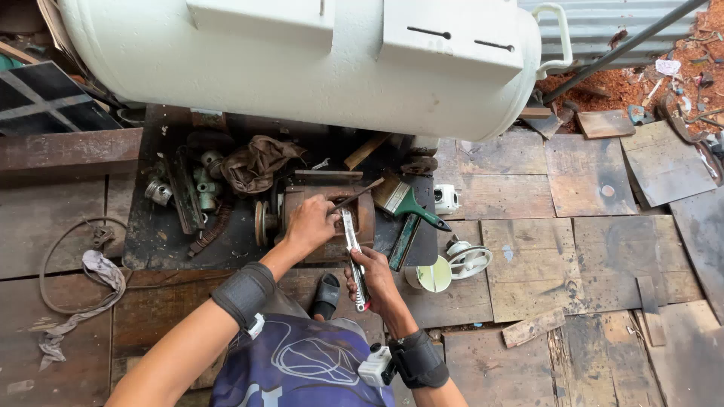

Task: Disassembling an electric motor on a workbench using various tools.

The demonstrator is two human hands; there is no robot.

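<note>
- My right hand (pixel 375 275) is wrapped tight round the red-tipped handles of one pair of pliers (pixel 353 256), whose nose points away from me onto the brown motor (pixel 326 215).
- My left hand (pixel 308 224) lies pressed on the motor's top near the middle of the scene; its fingers close on something thin, though I cannot tell just how they pinch it.
- The motor sits on a dark metal plate (pixel 158 241), just on the near side of one large white tank (pixel 302 60).
- Doing this well, I judge, means keeping the left hand bearing down so the casing cannot rock, and squeezing the pliers squarely rather than twisting off line.
- To the right, one green-handled paintbrush (pixel 407 202) lies beside the motor; nearer me stands one pale cup (pixel 433 276), with one white wheel-like part (pixel 469 258) next to it.
- On the left of the plate: one brown rag (pixel 256 162) and a few metal fittings (pixel 202 181).
- Far left on the boards, one grey cloth strip (pixel 98 275) trails.
- Two black wristbands, one on each arm.
</note>
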